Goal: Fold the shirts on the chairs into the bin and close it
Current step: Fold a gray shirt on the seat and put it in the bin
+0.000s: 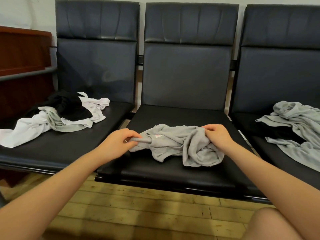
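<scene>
Black padded chairs (187, 75) stand in a row over wood-plank floor (138, 213). Crumpled grey shirt (180, 144) lies on the middle seat, pinched at its ends by left hand (121, 142) and right hand (220, 135). Mixed shirt heap (65, 115) lies left; grey shirts (297, 125) right.

Pale wall (26, 11) at back. Wood plank floor (142, 210), yellowish, w/ dark scuffs. Reddish-brown wood cabinet (20, 49) at left, just beside grey metal rail (26, 74). Soft even light, faint sheen on upholstery.
</scene>
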